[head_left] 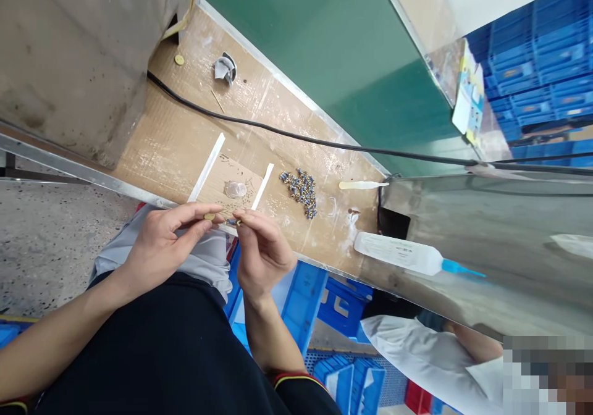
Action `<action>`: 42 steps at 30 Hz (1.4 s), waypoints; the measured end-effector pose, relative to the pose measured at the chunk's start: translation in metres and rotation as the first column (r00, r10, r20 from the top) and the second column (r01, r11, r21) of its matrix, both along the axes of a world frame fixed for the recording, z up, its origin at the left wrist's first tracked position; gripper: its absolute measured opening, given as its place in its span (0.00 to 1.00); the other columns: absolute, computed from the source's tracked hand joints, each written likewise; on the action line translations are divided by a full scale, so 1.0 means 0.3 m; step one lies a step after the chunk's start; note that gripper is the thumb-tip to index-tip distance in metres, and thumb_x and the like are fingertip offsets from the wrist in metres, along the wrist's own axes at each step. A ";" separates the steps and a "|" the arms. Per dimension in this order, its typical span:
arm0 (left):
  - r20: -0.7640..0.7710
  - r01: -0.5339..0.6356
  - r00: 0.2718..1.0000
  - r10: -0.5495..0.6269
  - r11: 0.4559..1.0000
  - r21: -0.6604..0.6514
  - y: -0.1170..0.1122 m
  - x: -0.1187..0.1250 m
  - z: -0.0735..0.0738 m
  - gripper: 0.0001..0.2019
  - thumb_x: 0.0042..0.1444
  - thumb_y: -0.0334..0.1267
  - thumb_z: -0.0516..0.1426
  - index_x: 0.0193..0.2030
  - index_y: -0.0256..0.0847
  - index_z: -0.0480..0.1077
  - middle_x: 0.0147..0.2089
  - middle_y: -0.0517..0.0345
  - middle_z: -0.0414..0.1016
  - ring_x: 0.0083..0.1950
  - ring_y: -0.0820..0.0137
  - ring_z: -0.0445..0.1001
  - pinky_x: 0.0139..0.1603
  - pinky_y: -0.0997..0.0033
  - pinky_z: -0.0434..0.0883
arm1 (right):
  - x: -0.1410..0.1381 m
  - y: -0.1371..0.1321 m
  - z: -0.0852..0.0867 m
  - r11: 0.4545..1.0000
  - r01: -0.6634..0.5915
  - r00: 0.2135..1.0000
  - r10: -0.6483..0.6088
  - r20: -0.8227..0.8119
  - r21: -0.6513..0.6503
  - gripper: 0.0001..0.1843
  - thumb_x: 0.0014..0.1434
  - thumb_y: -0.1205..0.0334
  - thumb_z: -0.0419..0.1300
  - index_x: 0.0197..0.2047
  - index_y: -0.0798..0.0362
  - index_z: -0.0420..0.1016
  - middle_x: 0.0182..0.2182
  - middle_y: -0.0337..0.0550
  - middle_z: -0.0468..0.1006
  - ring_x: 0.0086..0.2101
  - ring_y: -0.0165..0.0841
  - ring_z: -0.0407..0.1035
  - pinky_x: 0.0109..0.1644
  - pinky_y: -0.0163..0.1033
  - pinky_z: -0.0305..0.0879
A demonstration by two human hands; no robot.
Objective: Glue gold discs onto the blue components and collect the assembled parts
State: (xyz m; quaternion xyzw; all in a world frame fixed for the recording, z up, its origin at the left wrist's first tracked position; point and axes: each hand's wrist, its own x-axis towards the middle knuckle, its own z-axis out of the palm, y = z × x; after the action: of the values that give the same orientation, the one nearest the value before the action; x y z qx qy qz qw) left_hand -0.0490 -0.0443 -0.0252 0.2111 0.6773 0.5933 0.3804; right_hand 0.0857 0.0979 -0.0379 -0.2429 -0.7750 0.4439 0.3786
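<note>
My left hand (162,242) is closed, pinching a small round yellowish disc (209,217) between thumb and fingers. Close beside it, my right hand (262,248) pinches a small blue-and-brass part (231,222), mostly covered by the fingertips. The two hands meet over the near edge of the cardboard-covered bench. Just beyond them lies a board (210,186) strewn with tiny dark bits, with a small clear cup (236,189) on it. To the right, a pile of blue-and-brass parts (303,192) rests on the cardboard.
White strips (207,167) border the board. A black cable (278,129) crosses the bench. A white bottle with a blue nozzle (398,253) and a cream-handled tool (361,185) lie right. Blue crates (301,304) stand below; another person's white sleeve (412,347) shows lower right.
</note>
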 end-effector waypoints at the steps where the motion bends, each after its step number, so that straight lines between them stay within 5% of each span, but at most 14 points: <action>1: 0.030 0.002 1.000 -0.002 1.000 0.005 -0.002 -0.003 -0.002 0.14 0.78 0.49 0.66 0.63 0.51 0.88 0.56 0.57 0.94 0.54 0.60 0.94 0.62 0.62 0.89 | 0.001 0.004 -0.003 0.998 0.006 1.000 -0.006 -0.005 -0.068 0.05 0.77 0.59 0.71 0.53 0.41 0.90 0.46 0.44 0.92 0.49 0.42 0.89 0.53 0.52 0.90; 4: 0.119 0.012 0.993 -0.013 1.000 0.008 -0.008 -0.014 -0.004 0.16 0.77 0.48 0.66 0.66 0.48 0.84 0.55 0.54 0.94 0.55 0.60 0.94 0.61 0.63 0.89 | -0.001 0.017 -0.016 0.938 0.006 0.999 -0.020 -0.037 -0.347 0.05 0.76 0.54 0.73 0.52 0.43 0.88 0.45 0.42 0.92 0.42 0.37 0.87 0.48 0.46 0.88; 11: 0.019 0.017 1.000 -0.015 0.997 -0.078 -0.012 -0.038 0.035 0.07 0.69 0.46 0.70 0.45 0.46 0.86 0.42 0.57 0.92 0.44 0.62 0.91 0.46 0.67 0.84 | 0.006 0.048 -0.041 0.633 -0.041 0.996 -0.033 -0.080 -0.773 0.14 0.69 0.48 0.78 0.53 0.40 0.85 0.45 0.38 0.88 0.36 0.31 0.81 0.44 0.39 0.86; 18: 0.095 0.049 0.994 -0.054 0.997 0.052 -0.016 -0.054 0.036 0.05 0.69 0.44 0.72 0.44 0.49 0.90 0.40 0.60 0.90 0.41 0.66 0.86 0.44 0.69 0.81 | 0.019 0.053 -0.016 0.305 -0.118 0.993 0.020 -0.117 -0.945 0.14 0.70 0.47 0.79 0.51 0.41 0.84 0.45 0.37 0.86 0.38 0.30 0.78 0.45 0.37 0.87; 24: 0.264 0.094 0.957 -0.120 0.990 0.107 0.001 -0.039 0.052 0.07 0.73 0.45 0.70 0.49 0.46 0.89 0.39 0.56 0.90 0.39 0.65 0.88 0.44 0.67 0.88 | 0.020 0.041 -0.010 0.173 -0.151 0.987 -0.024 -0.157 -0.973 0.15 0.67 0.50 0.82 0.51 0.42 0.85 0.44 0.36 0.86 0.38 0.29 0.79 0.45 0.33 0.87; 27: 0.307 0.050 0.949 -0.075 0.995 0.090 0.008 -0.029 0.050 0.12 0.72 0.48 0.72 0.55 0.45 0.87 0.37 0.56 0.90 0.35 0.65 0.88 0.41 0.66 0.89 | 0.022 0.046 -0.014 0.194 -0.146 0.989 -0.006 -0.150 -0.970 0.14 0.69 0.50 0.80 0.51 0.43 0.85 0.44 0.36 0.86 0.39 0.29 0.79 0.46 0.33 0.87; 31: 0.342 -0.009 0.940 -0.016 0.997 0.074 0.012 -0.024 0.041 0.12 0.69 0.47 0.75 0.53 0.44 0.89 0.39 0.55 0.92 0.38 0.63 0.91 0.45 0.65 0.92 | 0.018 0.046 -0.018 0.302 -0.110 0.993 -0.001 -0.115 -0.947 0.15 0.69 0.47 0.80 0.52 0.42 0.84 0.44 0.37 0.87 0.38 0.30 0.80 0.45 0.35 0.87; 33: 0.353 -0.009 0.935 -0.019 0.997 0.076 0.011 -0.022 0.039 0.13 0.68 0.46 0.75 0.56 0.46 0.89 0.41 0.55 0.93 0.41 0.62 0.93 0.49 0.64 0.93 | 0.014 0.037 -0.013 0.406 -0.092 0.993 -0.026 -0.112 -0.909 0.15 0.69 0.48 0.79 0.52 0.41 0.85 0.45 0.37 0.88 0.37 0.29 0.81 0.43 0.34 0.86; 35: 0.353 0.007 0.935 -0.033 0.997 0.076 0.007 -0.020 0.040 0.15 0.69 0.46 0.75 0.59 0.47 0.89 0.44 0.55 0.94 0.43 0.61 0.94 0.52 0.63 0.93 | 0.011 0.023 -0.001 0.567 -0.071 0.992 -0.049 -0.119 -0.821 0.12 0.69 0.49 0.79 0.52 0.41 0.87 0.45 0.37 0.89 0.36 0.29 0.81 0.43 0.35 0.86; 39: 0.282 0.037 0.958 -0.049 0.998 0.045 -0.003 -0.010 0.045 0.17 0.72 0.48 0.72 0.64 0.51 0.88 0.50 0.57 0.95 0.49 0.60 0.95 0.57 0.63 0.92 | 0.015 0.002 0.038 0.906 -0.024 0.996 -0.013 -0.083 -0.424 0.05 0.75 0.54 0.75 0.52 0.39 0.90 0.45 0.40 0.92 0.41 0.37 0.87 0.48 0.45 0.89; 42: 0.182 0.077 0.980 -0.079 0.997 0.021 -0.008 -0.003 0.047 0.18 0.75 0.51 0.70 0.67 0.53 0.87 0.57 0.58 0.94 0.53 0.60 0.94 0.62 0.62 0.90 | 0.018 -0.001 0.060 0.992 -0.044 0.999 0.040 -0.030 -0.115 0.09 0.77 0.62 0.72 0.54 0.37 0.90 0.47 0.41 0.93 0.48 0.42 0.89 0.54 0.53 0.90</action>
State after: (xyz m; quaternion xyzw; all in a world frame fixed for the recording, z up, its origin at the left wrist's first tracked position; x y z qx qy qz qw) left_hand -0.0498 -0.0468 -0.0110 0.1849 0.6267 0.5995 0.4623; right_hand 0.0910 0.0977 -0.0199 -0.2418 -0.7478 0.4990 0.3652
